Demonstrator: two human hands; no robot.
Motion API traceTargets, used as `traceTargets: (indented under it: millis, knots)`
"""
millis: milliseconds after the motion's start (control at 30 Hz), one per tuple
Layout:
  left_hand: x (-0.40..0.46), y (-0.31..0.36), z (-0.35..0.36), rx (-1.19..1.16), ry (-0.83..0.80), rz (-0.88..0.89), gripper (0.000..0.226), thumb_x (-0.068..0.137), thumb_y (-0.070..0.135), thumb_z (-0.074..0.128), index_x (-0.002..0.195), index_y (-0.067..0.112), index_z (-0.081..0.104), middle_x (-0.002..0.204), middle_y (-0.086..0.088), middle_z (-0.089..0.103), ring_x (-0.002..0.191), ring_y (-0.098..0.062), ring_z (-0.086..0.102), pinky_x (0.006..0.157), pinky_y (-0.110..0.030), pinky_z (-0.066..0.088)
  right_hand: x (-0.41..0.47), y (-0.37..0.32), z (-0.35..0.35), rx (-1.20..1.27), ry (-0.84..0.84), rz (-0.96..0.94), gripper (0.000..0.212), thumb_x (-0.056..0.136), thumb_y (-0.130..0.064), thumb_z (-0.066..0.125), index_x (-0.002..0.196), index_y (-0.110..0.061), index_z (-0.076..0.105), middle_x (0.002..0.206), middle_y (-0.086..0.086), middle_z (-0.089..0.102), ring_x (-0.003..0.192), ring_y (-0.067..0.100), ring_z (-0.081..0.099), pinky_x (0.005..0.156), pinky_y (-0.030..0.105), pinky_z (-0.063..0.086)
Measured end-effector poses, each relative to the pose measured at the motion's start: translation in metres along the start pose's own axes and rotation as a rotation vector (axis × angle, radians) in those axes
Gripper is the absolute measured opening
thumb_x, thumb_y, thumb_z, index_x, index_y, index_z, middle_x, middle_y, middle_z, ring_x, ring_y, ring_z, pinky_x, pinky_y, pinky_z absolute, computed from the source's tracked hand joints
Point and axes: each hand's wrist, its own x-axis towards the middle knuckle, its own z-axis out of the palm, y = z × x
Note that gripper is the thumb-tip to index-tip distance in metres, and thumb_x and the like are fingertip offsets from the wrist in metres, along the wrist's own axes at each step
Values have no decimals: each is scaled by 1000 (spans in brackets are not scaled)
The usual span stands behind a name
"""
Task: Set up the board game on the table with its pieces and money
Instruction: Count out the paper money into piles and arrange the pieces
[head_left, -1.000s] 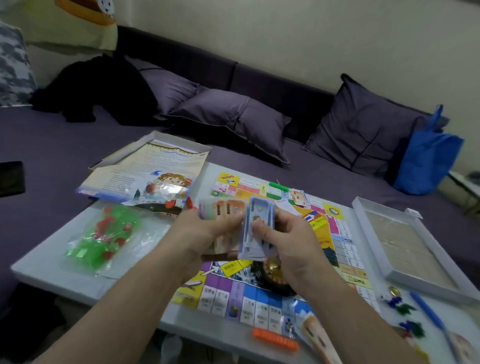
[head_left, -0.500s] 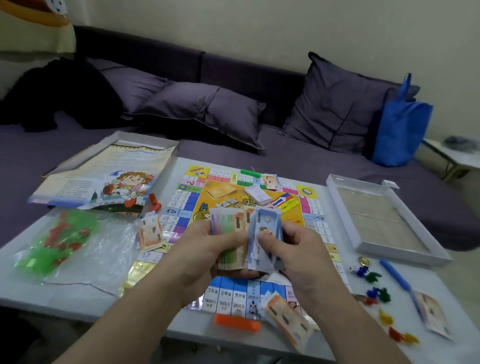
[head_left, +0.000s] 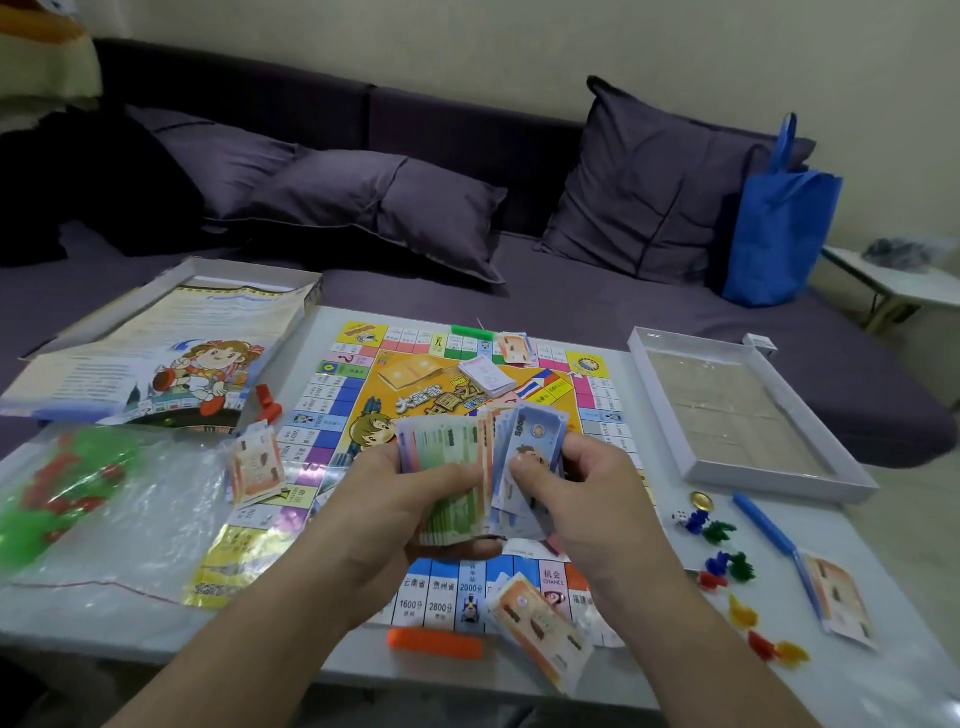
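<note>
Money (head_left: 467, 467) fanned above the board (head_left: 363, 395), my left hand (head_left: 395, 499) gripping it, right hand (head_left: 582, 499) pinching blue notes; loose grip could scatter them.

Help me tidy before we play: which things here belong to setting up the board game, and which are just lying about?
Part of the job:
- game board
- play money, held in left hand and right hand
- card deck
- coloured pawns
- die
- bag of houses

Just lying about:
- blue bag
- cushions
</note>
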Motion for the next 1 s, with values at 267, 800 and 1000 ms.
traceTargets:
  millis: [267, 800, 1000]
  knots:
    - [2, -3, 2, 47, 85, 80, 23, 87, 0, 76, 109, 3, 69, 95, -20, 79, 80, -40, 78, 53, -43, 64, -1, 1, -4, 5, 6, 29, 13, 100, -19, 70, 92, -23, 79, 87, 2, 79, 80, 21, 78, 67, 41, 63]
    - [2, -8, 5, 33, 149, 37, 33, 77, 2, 84, 106, 3, 69, 91, -17, 80, 80, -37, 79, 55, -44, 65, -8, 3, -12, -111, 100, 20, 9, 98, -20, 72, 91, -22, 77, 85, 0, 78, 80, 12, 77, 67, 35, 65]
    - [7, -8, -5, 53, 233, 40, 35, 75, 2, 88, 105, 1, 71, 91, -18, 80, 78, -37, 79, 49, -39, 63, -9, 7, -44, -453, 73, -8, 16, 100, -23, 70, 85, -28, 74, 75, -11, 75, 72, 3, 74, 53, 21, 56]
